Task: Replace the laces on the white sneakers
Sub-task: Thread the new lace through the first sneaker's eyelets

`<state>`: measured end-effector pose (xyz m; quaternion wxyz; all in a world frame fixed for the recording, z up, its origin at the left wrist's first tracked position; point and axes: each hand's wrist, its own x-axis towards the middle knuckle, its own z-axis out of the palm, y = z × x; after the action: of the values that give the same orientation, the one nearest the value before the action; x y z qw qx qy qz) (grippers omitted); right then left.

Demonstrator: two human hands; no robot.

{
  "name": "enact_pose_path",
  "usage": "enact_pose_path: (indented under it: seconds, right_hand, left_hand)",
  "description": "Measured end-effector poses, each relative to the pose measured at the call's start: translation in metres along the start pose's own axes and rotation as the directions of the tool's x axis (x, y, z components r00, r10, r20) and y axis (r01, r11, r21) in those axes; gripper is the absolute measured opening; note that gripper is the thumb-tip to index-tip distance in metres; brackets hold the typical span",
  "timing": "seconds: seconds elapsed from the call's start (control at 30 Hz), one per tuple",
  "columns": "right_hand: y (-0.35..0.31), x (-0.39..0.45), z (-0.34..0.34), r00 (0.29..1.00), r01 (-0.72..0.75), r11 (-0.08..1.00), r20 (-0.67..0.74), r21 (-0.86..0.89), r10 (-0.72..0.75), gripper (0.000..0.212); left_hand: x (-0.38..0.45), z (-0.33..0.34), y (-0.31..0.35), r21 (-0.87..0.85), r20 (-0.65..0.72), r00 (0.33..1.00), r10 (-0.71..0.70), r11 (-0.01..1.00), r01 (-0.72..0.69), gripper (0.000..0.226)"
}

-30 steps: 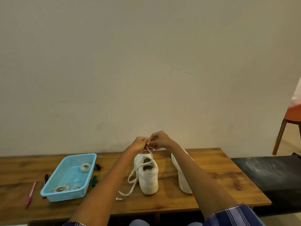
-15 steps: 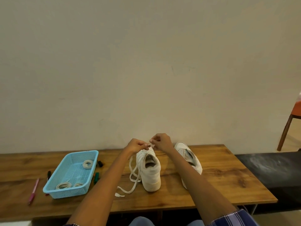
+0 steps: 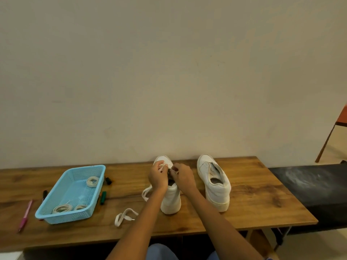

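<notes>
Both hands (image 3: 170, 175) pinch lace (image 3: 163, 167), seemingly, over sneaker (image 3: 170, 199).

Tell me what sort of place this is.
Probably a plain room at home or in a workspace: a wooden table against a bare wall, an orange chair at the right edge.

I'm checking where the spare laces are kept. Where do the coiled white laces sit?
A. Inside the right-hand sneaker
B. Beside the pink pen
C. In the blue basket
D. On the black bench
C: three coiled white laces lie inside the blue basket at the left of the wooden table.
</notes>
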<state>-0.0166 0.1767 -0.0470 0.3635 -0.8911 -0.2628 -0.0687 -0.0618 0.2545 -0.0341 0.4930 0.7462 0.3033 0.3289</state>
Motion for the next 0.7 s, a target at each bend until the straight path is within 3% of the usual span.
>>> enact_pose_path:
  seconds: [0.2, 0.4, 0.7]
  right_hand:
    - [0.008, -0.003, 0.009, 0.991, 0.000, 0.987, -0.134, 0.163, 0.022, 0.017]
    - [0.009, -0.004, 0.014, 0.977, -0.088, 0.927, -0.151, 0.365, 0.152, 0.017]
    - [0.006, -0.006, 0.016, 0.968, -0.136, 0.893, -0.136, 0.429, 0.213, 0.019]
  left_hand:
    - [0.000, 0.006, -0.004, 0.154, -0.046, 0.986, 0.160, 0.976, -0.151, 0.017]
    - [0.004, 0.009, -0.008, 0.252, 0.025, 0.987, 0.161, 0.954, -0.162, 0.018]
    - [0.006, 0.008, -0.006, 0.386, 0.153, 0.968, 0.197, 0.890, -0.242, 0.020]
